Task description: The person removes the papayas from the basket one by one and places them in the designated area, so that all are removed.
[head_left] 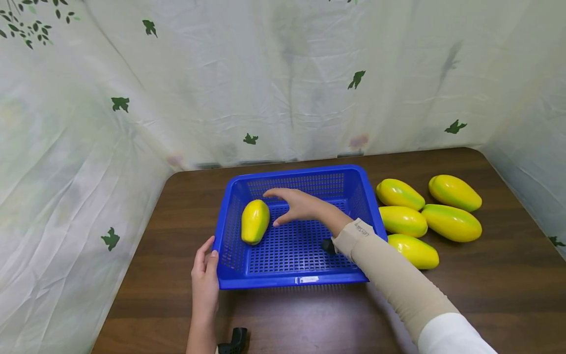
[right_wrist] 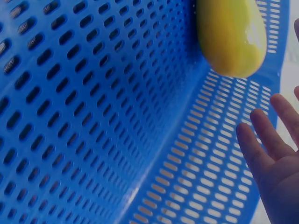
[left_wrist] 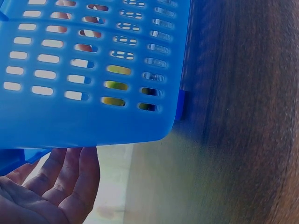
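A blue perforated plastic basket sits on the table, with one yellow-green papaya lying at its left end. At the basket's front left corner, my left hand holds the rim; its fingers reach up to the rim's underside in the left wrist view. My right hand hovers inside the basket, just right of the papaya, thumb and fingers spread and holding nothing. In the right wrist view its fingertips are apart from the papaya.
Several more papayas lie in a group on the brown table, right of the basket. A pale curtain with green leaf prints hangs behind and beside the table. Black devices are worn at both wrists.
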### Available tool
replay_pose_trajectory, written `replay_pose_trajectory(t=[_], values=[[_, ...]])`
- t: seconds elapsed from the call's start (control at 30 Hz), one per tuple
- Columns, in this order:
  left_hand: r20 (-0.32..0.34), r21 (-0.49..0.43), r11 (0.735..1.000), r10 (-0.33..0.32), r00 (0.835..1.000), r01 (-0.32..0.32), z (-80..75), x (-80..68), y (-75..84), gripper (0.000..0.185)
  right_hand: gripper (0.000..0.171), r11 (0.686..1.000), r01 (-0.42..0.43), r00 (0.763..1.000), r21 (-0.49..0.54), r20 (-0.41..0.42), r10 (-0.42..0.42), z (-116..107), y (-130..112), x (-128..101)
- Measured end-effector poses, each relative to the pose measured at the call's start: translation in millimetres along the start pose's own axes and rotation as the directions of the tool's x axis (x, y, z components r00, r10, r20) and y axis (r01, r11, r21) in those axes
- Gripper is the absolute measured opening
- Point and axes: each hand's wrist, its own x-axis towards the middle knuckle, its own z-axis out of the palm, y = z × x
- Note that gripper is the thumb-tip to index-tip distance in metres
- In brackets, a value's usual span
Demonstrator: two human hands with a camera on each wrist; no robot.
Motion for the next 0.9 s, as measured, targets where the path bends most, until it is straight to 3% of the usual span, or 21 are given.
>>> replay_pose_trajectory(t=[0.4, 0.9], values=[[0.001, 0.002, 1.000, 0.007, 1.000, -0.007, -0.2, -0.2, -0.6, 0.035, 0.072, 1.000, -0.030, 0.999, -0.003, -0.022, 0.030, 16.4, -2.6, 24.1], [0.006, 0.011, 1.000, 0.004, 1.000, -0.004, -0.3, -0.4, 0.7, 0.036, 0.067, 0.992, -0.128, 0.992, -0.008, 0.003, 0.128, 30.6, -2.9, 41.4]])
